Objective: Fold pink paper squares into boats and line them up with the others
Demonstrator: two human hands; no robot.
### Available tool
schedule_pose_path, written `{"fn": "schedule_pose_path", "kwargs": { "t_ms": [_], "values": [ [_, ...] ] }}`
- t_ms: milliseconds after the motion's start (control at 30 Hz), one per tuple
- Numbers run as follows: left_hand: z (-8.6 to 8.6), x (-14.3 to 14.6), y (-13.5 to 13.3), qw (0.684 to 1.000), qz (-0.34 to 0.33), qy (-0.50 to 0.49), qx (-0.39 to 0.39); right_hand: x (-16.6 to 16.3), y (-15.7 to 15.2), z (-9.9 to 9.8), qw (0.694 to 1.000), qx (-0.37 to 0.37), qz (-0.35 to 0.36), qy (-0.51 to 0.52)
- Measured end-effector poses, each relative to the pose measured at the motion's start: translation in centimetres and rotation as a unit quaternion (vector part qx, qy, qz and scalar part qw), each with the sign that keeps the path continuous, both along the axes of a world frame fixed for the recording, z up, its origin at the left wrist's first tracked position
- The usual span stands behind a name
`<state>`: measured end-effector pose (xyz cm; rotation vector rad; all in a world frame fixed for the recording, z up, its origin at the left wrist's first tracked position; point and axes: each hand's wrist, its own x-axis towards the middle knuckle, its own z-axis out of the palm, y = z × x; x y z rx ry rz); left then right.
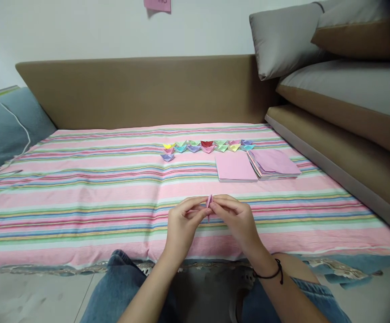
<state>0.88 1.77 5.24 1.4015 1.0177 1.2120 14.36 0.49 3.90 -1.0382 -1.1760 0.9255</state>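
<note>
My left hand [181, 224] and my right hand [237, 220] meet above the striped bedspread [80, 197], both pinching a small folded pink paper piece [209, 202] between their fingertips. The piece stands narrow and upright between the thumbs. Farther back lies a row of several small folded paper figures [208, 146] in yellow, green, blue, red, pink and purple, with one purple figure [167, 157] set a little in front of the row's left end. To the right of it lie a flat pink paper stack [235, 167] and a fanned stack of pink sheets [274, 162].
A brown padded backrest [141, 89] runs behind the spread. Grey and brown cushions [343, 85] are piled at the right. A blue-grey pillow [3, 121] with a white cable lies at the left. My jeans-clad knees [121, 287] are below, over a tiled floor.
</note>
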Motion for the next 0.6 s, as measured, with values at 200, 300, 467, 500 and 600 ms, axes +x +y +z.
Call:
{"fn": "schedule_pose_path", "kwargs": {
  "t_ms": [200, 300, 467, 500, 600],
  "values": [
    [-0.1, 0.1, -0.3, 0.997, 0.001, 0.052, 0.05, -0.3, -0.2, 0.0, 0.999, 0.004, -0.01, -0.035],
    [-0.4, 0.4, -0.6, 0.989, 0.006, 0.109, 0.099, -0.6, -0.3, -0.2, 0.995, 0.004, -0.039, -0.087],
    [-0.8, 0.9, -1.1, 0.964, 0.017, 0.177, 0.198, -0.8, -0.4, -0.4, 0.985, 0.024, -0.115, -0.124],
    [-0.8, 1.0, -1.2, 0.963, 0.017, 0.178, 0.204, -0.8, -0.4, -0.5, 0.986, 0.022, -0.123, -0.113],
    [-0.8, 1.3, -1.5, 0.97, 0.03, 0.154, 0.187, -0.6, -0.5, -0.7, 0.987, 0.017, -0.141, -0.08]
  ]
}}
